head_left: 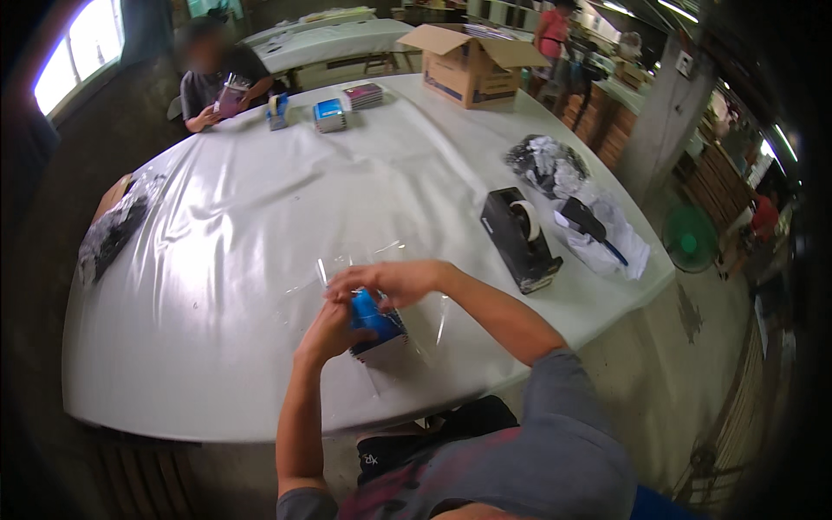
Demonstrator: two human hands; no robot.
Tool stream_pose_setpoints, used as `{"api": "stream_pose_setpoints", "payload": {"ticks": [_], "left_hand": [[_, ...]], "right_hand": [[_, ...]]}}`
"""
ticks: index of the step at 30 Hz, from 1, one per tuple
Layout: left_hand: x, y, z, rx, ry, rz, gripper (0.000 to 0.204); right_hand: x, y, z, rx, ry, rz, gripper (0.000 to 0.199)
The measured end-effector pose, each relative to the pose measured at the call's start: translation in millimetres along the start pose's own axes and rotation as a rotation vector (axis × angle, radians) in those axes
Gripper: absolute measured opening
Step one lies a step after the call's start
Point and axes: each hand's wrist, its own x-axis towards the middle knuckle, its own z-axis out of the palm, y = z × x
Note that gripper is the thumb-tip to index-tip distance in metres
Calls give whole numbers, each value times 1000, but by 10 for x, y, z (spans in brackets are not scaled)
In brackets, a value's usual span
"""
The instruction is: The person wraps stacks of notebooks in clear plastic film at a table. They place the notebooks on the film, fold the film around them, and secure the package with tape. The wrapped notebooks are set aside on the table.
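Both hands' grip, left hand (328, 334) and right hand (390, 282), clamps blue box (374, 325) near table edge (260, 425).

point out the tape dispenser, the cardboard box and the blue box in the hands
tape dispenser (518, 238): head view, on its black body below the tape roll.
cardboard box (468, 74): head view, on its front side wall.
blue box (373, 319): head view, on its blue face between the two hands.
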Motion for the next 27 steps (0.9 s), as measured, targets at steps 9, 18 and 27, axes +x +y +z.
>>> {"api": "stream_pose_setpoints", "payload": {"ticks": [9,18,27], "left_hand": [[-16,-82,104,-24,94,43,80],[-229,-357,434,-112,290,-97,87],[-186,-386,377,-111,242,6,83]], "right_hand": [[119,85,217,-44,114,348,67],[-13,235,275,143,234,201,13],[-1,324,263,373,291,199,15]]}}
